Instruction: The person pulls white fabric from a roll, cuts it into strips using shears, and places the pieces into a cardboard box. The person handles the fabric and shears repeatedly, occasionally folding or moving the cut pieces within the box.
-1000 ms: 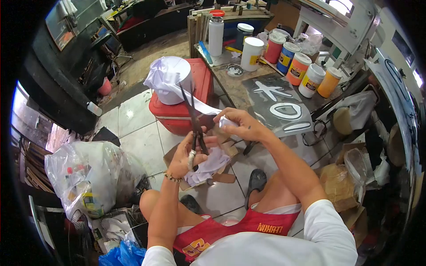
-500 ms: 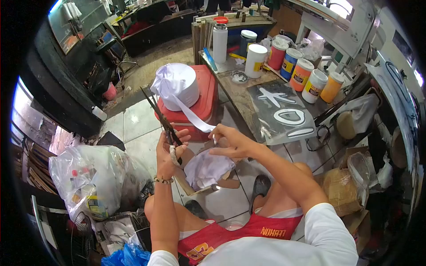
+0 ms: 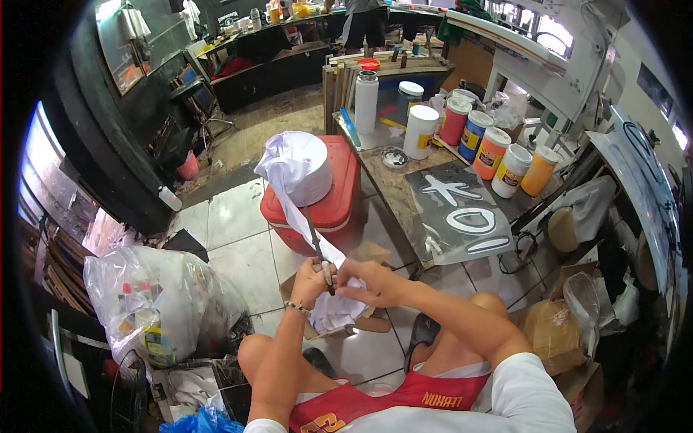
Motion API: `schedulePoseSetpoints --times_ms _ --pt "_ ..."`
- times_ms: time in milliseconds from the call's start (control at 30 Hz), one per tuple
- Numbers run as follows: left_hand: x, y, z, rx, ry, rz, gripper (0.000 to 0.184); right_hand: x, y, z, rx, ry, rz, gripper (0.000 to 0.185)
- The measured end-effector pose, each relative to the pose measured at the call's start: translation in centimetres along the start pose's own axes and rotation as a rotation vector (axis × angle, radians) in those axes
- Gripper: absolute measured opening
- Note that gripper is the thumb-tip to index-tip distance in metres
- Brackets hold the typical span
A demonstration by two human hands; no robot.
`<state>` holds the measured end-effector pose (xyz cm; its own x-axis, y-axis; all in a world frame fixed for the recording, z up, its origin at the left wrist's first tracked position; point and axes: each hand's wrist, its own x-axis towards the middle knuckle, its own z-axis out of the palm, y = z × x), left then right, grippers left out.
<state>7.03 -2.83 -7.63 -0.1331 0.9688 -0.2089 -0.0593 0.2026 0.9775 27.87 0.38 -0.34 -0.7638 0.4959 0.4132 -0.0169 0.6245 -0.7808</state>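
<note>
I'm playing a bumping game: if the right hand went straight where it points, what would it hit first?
Probably the scissors in the left hand: the right hand points their way, though depth is hard to judge.

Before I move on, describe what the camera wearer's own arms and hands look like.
The left arm and right arm both come out of plain white short sleeves. A bracelet of mixed dark and light beads circles the left wrist; none shows on the right. The left hand and right hand wear no gloves.
</note>
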Motion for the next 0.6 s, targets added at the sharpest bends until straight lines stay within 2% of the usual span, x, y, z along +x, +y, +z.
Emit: schedulePoseSetpoints --times_ms 67,133,167,200,267,333,400,467,533,600 --pt "0.4 -1.2 0.2 -0.071 0.045 -0.046 0.054 -0.4 0.4 0.6 0.087 -0.195 0.032 0.017" --pt "0.6 -0.2 0.8 -0.200 0.129 -0.121 0.045 -0.7 0.1 0.6 0.055 -0.246 0.048 0.014" --pt "2.3 -2.3 -0.8 -0.326 0.025 -0.155 0.035 -0.8 0.0 0.5 0.058 -0.311 0.043 0.015" --pt "0.3 1.5 1.2 -0.481 0.096 -0.121 0.029 -0.8 -0.1 0.3 0.062 -0.377 0.039 0.016" --pt "1.9 -0.5 -0.7 -0.497 0.106 -0.031 0.027 -0.9 -0.2 -0.2 0.109 -0.395 0.056 0.020" --pt "0.2 2.4 -0.6 -0.598 0.083 -0.026 0.028 -0.6 0.3 -0.5 0.054 -0.243 -0.082 0.025" --pt "-0.3 3.3 -1.3 -0.698 0.078 -0.012 0.029 -0.5 0.1 -1.8 0.023 -0.110 -0.112 0.033" --pt "0.2 2.5 -2.0 -0.759 0.147 0.095 0.033 -0.2 0.6 -3.2 -0.018 -0.025 -0.010 0.034" --pt "0.1 3.0 -1.9 -0.805 0.148 0.120 0.037 0.0 1.2 -4.2 -0.131 0.026 -0.041 0.031" --pt "-0.4 3.3 -1.8 -0.879 0.045 0.181 0.028 -0.2 1.5 -5.1 -0.247 0.083 -0.069 0.029"
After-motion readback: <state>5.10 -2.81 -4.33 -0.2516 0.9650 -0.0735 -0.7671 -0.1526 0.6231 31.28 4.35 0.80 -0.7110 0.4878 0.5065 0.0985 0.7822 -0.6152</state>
